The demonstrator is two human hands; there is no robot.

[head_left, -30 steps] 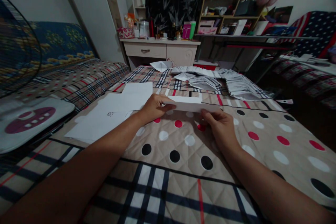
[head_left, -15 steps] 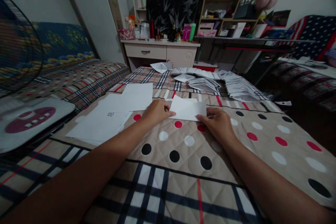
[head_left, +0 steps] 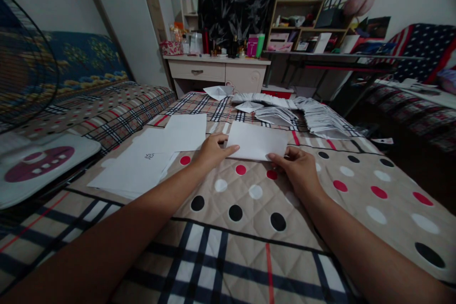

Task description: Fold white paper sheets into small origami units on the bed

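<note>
A folded white sheet of paper (head_left: 258,145) lies flat on the dotted quilt (head_left: 249,199) in front of me. My left hand (head_left: 212,152) grips its left edge, with the thumb on top and the fingers curled round the edge. At the sheet's lower right corner, my right hand (head_left: 299,171) pinches the near edge with bent fingers. Both forearms reach in from the bottom of the view.
Loose white sheets (head_left: 149,161) lie to the left of my left hand. Several folded white papers (head_left: 285,109) are heaped at the far end of the bed. A fan's base (head_left: 35,164) sits at the left, and a dresser (head_left: 217,69) and shelves (head_left: 302,23) stand behind.
The paper, held up nearly edge-on a second ago, has been laid down and now lies flat and wider on the quilt. Both hands stayed at its edges.
</note>
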